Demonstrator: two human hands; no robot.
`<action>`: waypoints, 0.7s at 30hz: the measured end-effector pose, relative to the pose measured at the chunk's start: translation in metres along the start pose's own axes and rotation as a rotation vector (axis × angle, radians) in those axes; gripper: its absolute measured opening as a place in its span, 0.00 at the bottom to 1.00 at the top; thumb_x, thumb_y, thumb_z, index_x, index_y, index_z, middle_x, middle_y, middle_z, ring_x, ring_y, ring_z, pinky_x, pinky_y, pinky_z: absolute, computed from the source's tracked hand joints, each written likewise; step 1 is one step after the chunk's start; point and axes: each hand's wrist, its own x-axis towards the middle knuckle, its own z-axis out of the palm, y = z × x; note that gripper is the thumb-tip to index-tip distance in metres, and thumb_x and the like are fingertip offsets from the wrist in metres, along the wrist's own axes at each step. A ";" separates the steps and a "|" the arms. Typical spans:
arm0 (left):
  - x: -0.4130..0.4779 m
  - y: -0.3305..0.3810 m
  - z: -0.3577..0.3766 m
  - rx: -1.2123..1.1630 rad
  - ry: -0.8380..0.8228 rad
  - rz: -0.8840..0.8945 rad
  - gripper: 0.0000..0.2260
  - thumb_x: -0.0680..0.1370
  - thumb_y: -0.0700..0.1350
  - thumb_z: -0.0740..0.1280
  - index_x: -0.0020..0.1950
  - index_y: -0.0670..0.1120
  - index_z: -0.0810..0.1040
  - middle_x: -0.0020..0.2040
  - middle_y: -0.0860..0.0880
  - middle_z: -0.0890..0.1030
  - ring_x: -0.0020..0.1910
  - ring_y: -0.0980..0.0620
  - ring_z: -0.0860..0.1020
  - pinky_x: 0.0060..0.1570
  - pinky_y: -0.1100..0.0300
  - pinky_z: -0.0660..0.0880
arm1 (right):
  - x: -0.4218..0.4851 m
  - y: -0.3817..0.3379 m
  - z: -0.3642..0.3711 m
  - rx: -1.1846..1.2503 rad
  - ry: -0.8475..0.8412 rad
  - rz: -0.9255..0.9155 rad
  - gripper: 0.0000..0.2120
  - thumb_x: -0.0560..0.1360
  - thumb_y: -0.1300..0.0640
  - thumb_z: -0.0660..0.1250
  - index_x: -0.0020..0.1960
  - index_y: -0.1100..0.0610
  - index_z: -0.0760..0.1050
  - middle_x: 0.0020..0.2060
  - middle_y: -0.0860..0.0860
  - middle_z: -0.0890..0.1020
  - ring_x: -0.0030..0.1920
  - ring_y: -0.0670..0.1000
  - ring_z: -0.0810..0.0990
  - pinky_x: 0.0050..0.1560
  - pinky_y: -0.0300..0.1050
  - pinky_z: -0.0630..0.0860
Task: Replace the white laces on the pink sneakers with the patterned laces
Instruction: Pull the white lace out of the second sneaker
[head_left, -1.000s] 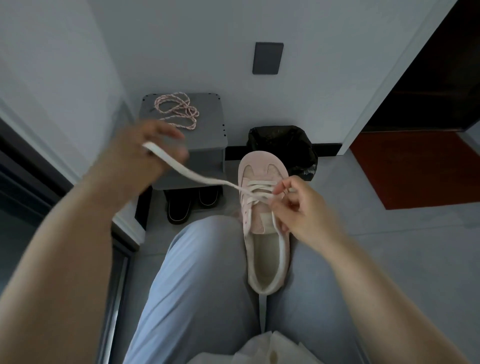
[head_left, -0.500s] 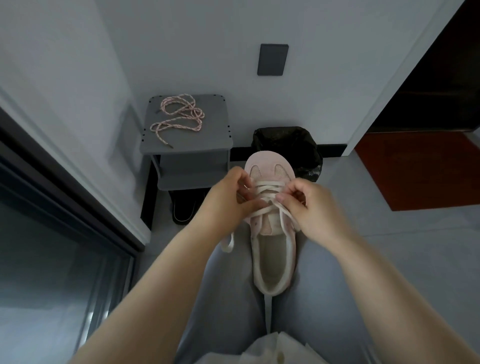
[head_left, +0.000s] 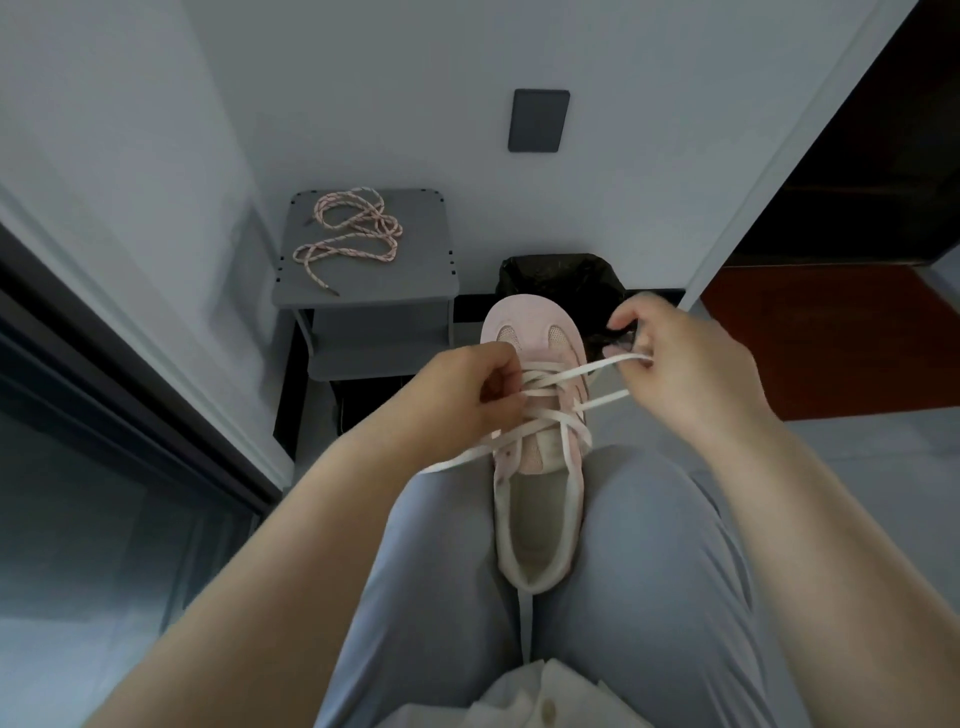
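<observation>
The person wears pale blue-grey trousers (head_left: 447, 597) and, at the frame's bottom edge, a white shirt (head_left: 519, 693) with a small button (head_left: 545, 707), forearms (head_left: 291, 545) bare.

Open air runs from your left hand (head_left: 467, 387) to the patterned laces (head_left: 348, 234) on the bench (head_left: 415, 249). The black bin (head_left: 561, 275) crowds the sneaker (head_left: 530, 317) toe; taut white laces (head_left: 602, 400) cross there.
</observation>
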 end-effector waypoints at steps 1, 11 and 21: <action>0.001 0.002 -0.003 0.047 -0.050 -0.006 0.07 0.75 0.44 0.66 0.39 0.50 0.70 0.33 0.53 0.75 0.30 0.58 0.69 0.32 0.70 0.67 | -0.002 0.001 0.004 0.153 0.050 0.066 0.03 0.75 0.55 0.65 0.48 0.50 0.72 0.28 0.45 0.72 0.29 0.42 0.70 0.29 0.38 0.64; -0.004 -0.019 -0.034 0.214 0.453 -0.135 0.09 0.76 0.42 0.63 0.55 0.49 0.68 0.33 0.49 0.75 0.34 0.49 0.74 0.33 0.58 0.70 | -0.016 0.021 -0.002 0.641 0.258 0.300 0.06 0.76 0.53 0.65 0.43 0.54 0.75 0.26 0.47 0.72 0.24 0.42 0.68 0.31 0.36 0.68; -0.021 -0.041 -0.047 0.005 0.691 -0.310 0.10 0.74 0.53 0.67 0.50 0.53 0.70 0.33 0.50 0.73 0.32 0.51 0.72 0.32 0.58 0.70 | -0.014 0.042 -0.031 0.171 0.440 0.195 0.13 0.68 0.44 0.72 0.40 0.52 0.73 0.29 0.52 0.74 0.29 0.52 0.72 0.33 0.44 0.67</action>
